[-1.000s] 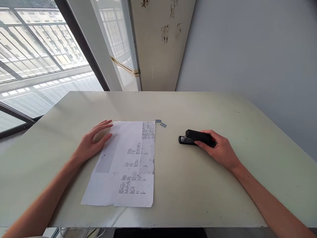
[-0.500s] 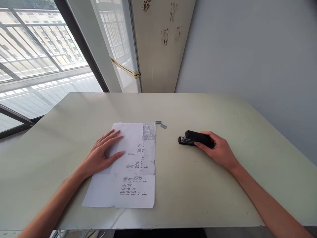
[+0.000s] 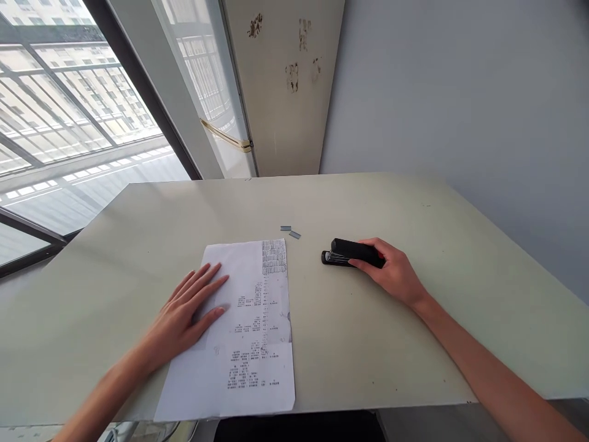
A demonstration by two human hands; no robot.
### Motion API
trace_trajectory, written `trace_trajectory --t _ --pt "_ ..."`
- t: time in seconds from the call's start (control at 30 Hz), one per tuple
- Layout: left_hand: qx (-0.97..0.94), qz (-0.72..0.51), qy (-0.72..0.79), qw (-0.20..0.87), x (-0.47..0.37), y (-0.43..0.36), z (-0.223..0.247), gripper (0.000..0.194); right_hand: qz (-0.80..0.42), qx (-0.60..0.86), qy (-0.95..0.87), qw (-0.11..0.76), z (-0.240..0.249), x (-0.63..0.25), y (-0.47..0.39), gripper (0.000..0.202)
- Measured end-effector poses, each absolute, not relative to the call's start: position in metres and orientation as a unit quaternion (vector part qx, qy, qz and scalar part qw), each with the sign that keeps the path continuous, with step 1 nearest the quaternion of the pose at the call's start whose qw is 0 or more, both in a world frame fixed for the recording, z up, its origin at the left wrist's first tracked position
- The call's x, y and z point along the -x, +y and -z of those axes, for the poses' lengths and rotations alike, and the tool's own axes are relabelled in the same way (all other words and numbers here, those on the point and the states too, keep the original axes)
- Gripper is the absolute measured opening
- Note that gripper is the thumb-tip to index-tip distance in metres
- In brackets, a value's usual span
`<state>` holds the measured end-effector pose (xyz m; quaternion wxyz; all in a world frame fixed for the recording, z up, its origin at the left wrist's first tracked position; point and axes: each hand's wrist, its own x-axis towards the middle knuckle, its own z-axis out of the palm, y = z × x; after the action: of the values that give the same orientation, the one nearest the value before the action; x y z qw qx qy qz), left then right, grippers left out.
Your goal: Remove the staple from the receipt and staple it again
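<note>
Flat on the left part of the white printed papers (image 3: 239, 344) rests my left hand (image 3: 188, 313), its fingers stretched out and spread. My right hand (image 3: 391, 267) is closed around the back of a black stapler (image 3: 354, 248), which sits on the table to the right of the papers. The stapler's front end points left, with its jaw a little apart from the base. Beyond the papers' top right corner lie two small strips of staples (image 3: 289, 231), touching neither hand.
All of this is on a pale table (image 3: 359, 344) whose near edge runs along the bottom. A fridge (image 3: 280, 110) stands behind it, beside a grey wall (image 3: 451, 92). Large windows (image 3: 69, 92) are on the left.
The papers and my left hand have slid toward me, uncovering a gap between the papers and the staple strips. My right hand still grips the stapler; the view has tilted slightly.
</note>
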<state>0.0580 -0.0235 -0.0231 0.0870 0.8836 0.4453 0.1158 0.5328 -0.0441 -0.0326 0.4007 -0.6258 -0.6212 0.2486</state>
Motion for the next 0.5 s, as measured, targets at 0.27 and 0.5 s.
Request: trace_trajectory --t 0.27,0.5 --pt "-0.914 -0.083 0.393 0.059 -0.123 -0.071 0.015 0.074 -0.318 0.633 -0.534 0.462 0.022 -0.538 -0.042 0.049" --pt "-0.929 -0.146 0.338 0.051 -0.238 -0.056 0.036 0.068 -0.315 0.610 -0.481 0.546 0.005 -0.548 -0.042 0.046"
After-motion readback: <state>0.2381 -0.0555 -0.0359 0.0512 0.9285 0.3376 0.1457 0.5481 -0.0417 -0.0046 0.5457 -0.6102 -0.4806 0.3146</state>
